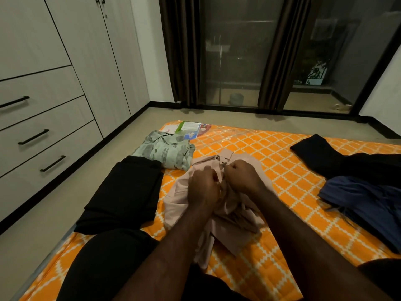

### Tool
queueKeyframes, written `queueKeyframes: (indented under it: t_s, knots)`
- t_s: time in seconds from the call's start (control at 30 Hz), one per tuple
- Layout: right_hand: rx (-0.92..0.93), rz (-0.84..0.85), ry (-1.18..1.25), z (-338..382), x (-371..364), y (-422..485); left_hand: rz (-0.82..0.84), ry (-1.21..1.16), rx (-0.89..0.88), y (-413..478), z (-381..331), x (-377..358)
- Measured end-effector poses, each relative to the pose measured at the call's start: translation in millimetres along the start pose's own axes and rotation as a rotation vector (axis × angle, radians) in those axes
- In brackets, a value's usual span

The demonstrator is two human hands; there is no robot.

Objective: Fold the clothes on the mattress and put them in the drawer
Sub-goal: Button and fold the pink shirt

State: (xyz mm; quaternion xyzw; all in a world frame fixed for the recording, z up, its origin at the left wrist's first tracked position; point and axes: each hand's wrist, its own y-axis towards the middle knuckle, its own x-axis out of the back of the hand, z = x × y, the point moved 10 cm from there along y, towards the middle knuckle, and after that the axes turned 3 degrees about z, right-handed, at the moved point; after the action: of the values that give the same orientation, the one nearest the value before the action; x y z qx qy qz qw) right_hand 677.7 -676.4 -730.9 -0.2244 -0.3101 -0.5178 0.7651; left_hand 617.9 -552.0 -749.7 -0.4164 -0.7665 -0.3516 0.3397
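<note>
Shirt [230, 222], crumpled, pale pink, perhaps cotton

To your left, a pale wood-grain wardrobe [86, 51] on a black plinth [65, 173]. Ahead of you, dark curtains [180, 51] flank glass sliding doors [238, 51] beside a white wall [149, 40]. Beige floor [43, 213], dim indoor light.

Dark brown curtains [180, 51], glass sliding doors [238, 51], beige floor [227, 117], pale bucket beyond the glass [236, 98]
</note>
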Motion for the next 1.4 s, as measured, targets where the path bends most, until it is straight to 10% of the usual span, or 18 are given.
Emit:
queueKeyframes:
  t_s: [0.43, 0.93, 1.4]
  knots:
    - [0.000, 0.019, 0.010, -22.1, -37.8, -5.8, 0.137, -0.974, 0.598, -17.0, 48.8, -41.0]
    - [0.030, 0.012, 0.340, -31.2, -36.4, -3.7, -0.046, -0.958, 0.567, -19.5, 51.7, -36.2]
    - [0.160, 0.069, 0.664, -32.8, -20.4, -9.1, 0.530, -1.484, 0.748, -35.8, 23.1, -73.9]
